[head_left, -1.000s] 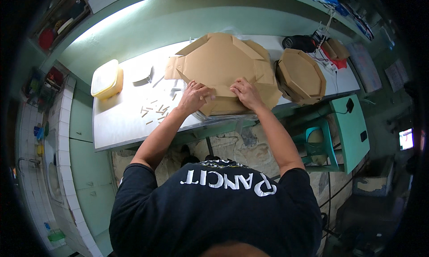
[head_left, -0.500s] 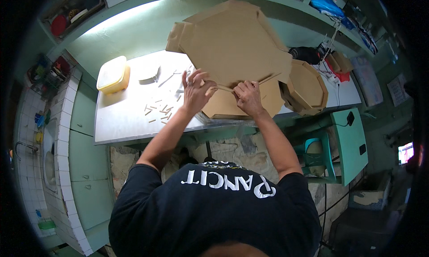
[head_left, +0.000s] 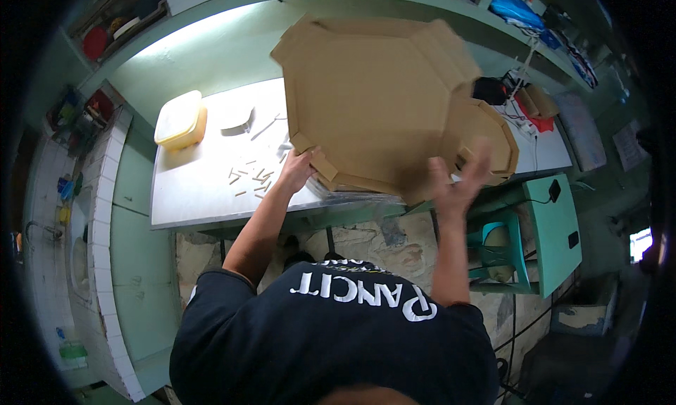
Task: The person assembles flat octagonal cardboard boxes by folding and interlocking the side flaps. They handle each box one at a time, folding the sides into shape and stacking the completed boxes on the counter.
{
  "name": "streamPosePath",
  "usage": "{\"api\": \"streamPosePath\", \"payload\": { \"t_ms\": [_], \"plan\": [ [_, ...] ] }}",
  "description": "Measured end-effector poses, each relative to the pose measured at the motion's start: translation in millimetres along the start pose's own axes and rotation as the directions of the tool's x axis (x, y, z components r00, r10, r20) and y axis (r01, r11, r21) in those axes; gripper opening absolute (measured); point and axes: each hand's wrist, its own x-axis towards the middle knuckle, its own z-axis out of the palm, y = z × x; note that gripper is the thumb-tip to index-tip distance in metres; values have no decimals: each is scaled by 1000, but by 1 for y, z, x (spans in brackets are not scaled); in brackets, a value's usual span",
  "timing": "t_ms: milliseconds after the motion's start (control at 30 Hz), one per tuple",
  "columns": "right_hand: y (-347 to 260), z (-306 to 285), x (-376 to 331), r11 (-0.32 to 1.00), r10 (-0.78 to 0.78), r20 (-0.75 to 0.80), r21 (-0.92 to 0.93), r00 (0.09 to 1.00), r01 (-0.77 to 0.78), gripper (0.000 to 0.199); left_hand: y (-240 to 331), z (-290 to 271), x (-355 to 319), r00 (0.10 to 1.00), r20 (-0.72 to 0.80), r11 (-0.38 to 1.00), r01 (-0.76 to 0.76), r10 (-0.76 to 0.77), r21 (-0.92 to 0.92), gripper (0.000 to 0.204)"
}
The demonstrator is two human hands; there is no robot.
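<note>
A large brown cardboard octagonal box piece (head_left: 366, 95) is tilted up over the table, its creased side panels partly folded. At its lower left corner my left hand (head_left: 297, 171) grips the edge, next to a small folded flap. My right hand (head_left: 458, 183) is off the cardboard, just beyond its lower right side. It is blurred by motion, but its thumb and fingers show apart with nothing between them. Beside it, a formed octagonal cardboard box (head_left: 501, 141) sits to the right, partly hidden by the big piece and my right hand.
Several short cardboard strips (head_left: 260, 174) lie on the white table (head_left: 204, 194). Further left stands a yellow container with a pale lid (head_left: 177, 123). A green plastic chair (head_left: 501, 250) and a small green table (head_left: 556, 239) stand at right. A shelf runs above.
The large cardboard has turned and swung up toward me. My left hand now grips its lower left corner. My right hand has let go of the cardboard and moved right, opening.
</note>
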Motion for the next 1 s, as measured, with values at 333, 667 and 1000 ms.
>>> {"api": "streamPosePath", "payload": {
  "t_ms": [333,667,1000],
  "plan": [
    [-12,-25,-24,421,527,426,621,735,-661,40,-3,11,24,970,-52,764,-153,237,626,24],
    [53,36,-56,-20,706,599,550,377,-835,32,19,-37,22,917,374,919,259,-137,-297,41],
    [61,108,-87,-328,567,812,378,140,-866,33,33,-119,7,856,-272,78,265,440,961,38]
  ]
}}
